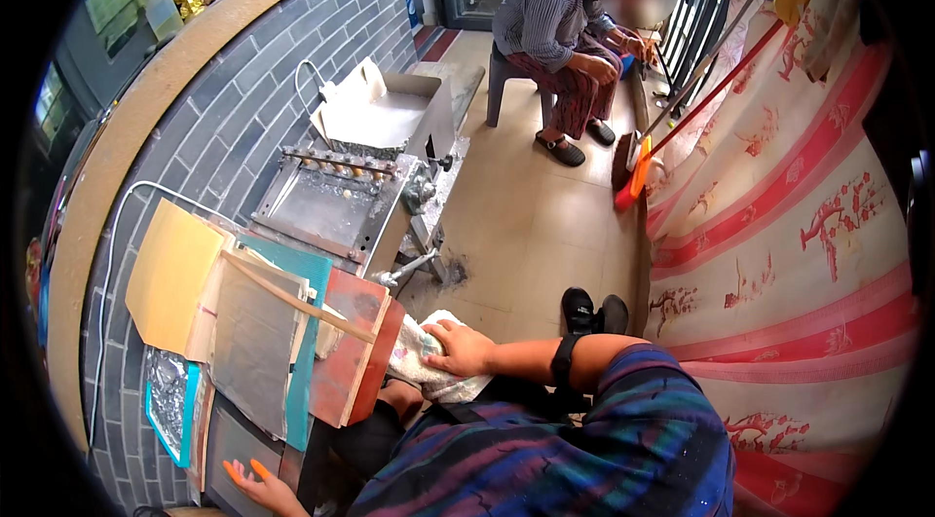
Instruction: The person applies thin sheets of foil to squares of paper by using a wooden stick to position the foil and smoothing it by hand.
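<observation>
My left hand [264, 489] is at the bottom left, palm partly up and fingers apart, with orange covers on two fingertips. It holds nothing and is beside a grey flat board [237, 455]. My right hand [462, 349] rests palm down on a patterned white towel [442, 389] over my lap. Left of the towel is a worn red wooden block [358, 356]. A wooden stick [299, 296] lies across grey sheets [259, 342] and the block. Beneath the sheets is a teal corrugated board [302, 400]. Yellow paper [175, 276] stands at the brick wall.
A metal machine [329, 203] with a row of bolts stands ahead, a metal tray [398, 108] behind it. Another person [555, 42] sits on a grey stool [498, 90] farther off. A broom [634, 170] and a patterned curtain [796, 225] are on the right. Foil [168, 385] lies in a blue-edged tray.
</observation>
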Motion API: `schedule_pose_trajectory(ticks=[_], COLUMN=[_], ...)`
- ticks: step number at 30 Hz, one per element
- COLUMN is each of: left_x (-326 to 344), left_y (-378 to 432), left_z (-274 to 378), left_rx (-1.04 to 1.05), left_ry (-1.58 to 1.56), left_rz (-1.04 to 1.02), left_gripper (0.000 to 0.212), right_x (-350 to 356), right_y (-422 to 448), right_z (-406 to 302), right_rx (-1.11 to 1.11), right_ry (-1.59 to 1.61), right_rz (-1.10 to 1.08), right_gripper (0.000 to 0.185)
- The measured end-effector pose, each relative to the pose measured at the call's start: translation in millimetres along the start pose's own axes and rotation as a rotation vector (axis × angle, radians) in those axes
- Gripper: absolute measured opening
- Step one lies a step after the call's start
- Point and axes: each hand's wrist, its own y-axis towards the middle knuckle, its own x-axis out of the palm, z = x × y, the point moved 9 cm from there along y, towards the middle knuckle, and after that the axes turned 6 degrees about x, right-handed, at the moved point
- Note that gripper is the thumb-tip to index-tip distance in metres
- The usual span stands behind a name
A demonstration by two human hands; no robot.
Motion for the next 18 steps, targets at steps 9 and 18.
schedule_pose_trajectory(ticks=[9, 18], left_x=[-8, -19], left_y=[-5, -1], left_z=[10, 34], left_rx=[-0.066, -0.044], left_ry=[-0.026, 0.02], left_rz=[0.021, 0.03], left_gripper=[0.055, 0.056], right_x=[7, 8], right_y=[3, -1], right_z=[1, -4], right_rx=[-0.016, 0.023], right_ry=[-0.041, -0.096], right_rz=[-0.01, -0.034], right_gripper=[0.064, 0.069])
